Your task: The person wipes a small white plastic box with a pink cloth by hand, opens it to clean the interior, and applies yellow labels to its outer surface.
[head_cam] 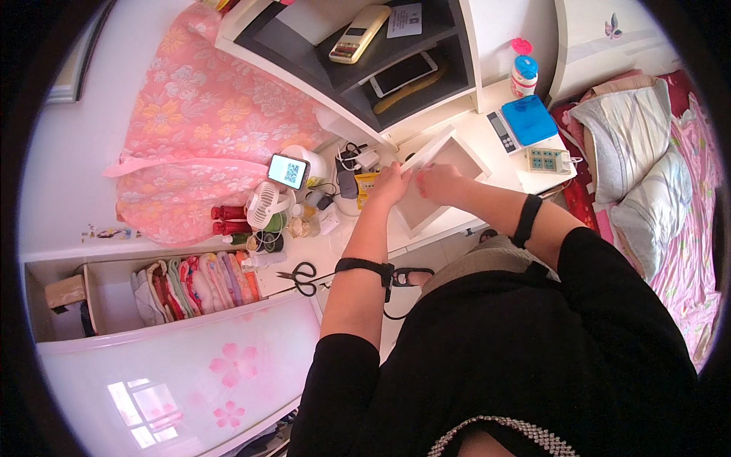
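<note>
A shallow white drawer-like box (412, 214) stands tilted on the white desk before me, its open side towards me. My left hand (391, 185) grips its left wall near the upper corner, thumb over the rim. Inside the box, my right hand (440, 184) is curled against the inner face of that same wall. A reddish patch shows at its fingers; whether it is skin or a small held thing I cannot tell. Just left of my left hand lies a yellow packet (365, 184), partly covered by the hand.
Black-handled scissors (305, 279) lie near the desk's front edge. A white fan (267, 205), a lit phone (288, 171) and several bottles crowd the left. Rightward are a blue-topped scale (528, 120), a power strip (547, 160) and a bottle (523, 74). A shelf unit (394, 134) rises behind.
</note>
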`<state>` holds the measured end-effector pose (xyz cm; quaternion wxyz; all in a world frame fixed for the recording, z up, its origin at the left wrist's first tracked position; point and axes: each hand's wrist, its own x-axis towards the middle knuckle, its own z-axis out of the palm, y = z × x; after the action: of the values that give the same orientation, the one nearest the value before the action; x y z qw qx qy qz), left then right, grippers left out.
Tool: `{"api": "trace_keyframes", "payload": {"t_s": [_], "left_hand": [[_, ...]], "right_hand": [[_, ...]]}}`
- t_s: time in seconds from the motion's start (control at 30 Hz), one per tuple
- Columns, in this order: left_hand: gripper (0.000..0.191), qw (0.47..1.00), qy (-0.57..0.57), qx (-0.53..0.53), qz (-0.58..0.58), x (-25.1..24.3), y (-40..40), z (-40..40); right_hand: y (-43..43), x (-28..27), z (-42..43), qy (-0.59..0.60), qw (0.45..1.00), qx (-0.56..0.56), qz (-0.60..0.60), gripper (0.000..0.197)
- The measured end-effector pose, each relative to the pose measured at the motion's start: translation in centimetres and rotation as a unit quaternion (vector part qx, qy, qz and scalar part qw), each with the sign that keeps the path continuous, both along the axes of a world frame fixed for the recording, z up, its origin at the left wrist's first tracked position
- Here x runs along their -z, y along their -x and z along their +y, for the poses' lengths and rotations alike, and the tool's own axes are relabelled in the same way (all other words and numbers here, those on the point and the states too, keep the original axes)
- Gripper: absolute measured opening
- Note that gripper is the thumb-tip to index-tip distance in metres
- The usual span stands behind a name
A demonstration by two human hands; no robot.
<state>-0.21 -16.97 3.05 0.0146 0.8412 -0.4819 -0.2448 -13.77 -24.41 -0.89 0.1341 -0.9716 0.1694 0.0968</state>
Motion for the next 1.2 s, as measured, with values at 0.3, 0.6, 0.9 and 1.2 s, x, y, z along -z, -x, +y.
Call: {"api": "trace_keyframes", "payload": {"t_s": [0.3, 0.6, 0.9, 1.2], "left_hand": [[0.056, 0.999, -0.017, -0.033, -0.017, -1.7, 1.2, 0.0], [0.055, 1.000, 0.004, -0.026, 0.008, -0.1, -0.1, 0.1], [0.056, 1.000, 0.023, 0.003, -0.005, 0.6, -0.6, 0.5], [0.056, 1.000, 0.007, -0.008, 0.012, 0.1, -0.5, 0.3]], "right_hand": [[-0.6, 1.5, 2.7, -0.071, 0.963, -0.135, -0.221, 0.035], [-0.8, -1.1, 1.0, -0.176, 0.963, -0.201, -0.024, 0.014], [-0.7, 0.4, 0.9, -0.209, 0.936, -0.156, -0.235, 0.018], [-2.8, -2.5, 1.3, -0.185, 0.958, -0.221, 0.006, 0.020]]}}
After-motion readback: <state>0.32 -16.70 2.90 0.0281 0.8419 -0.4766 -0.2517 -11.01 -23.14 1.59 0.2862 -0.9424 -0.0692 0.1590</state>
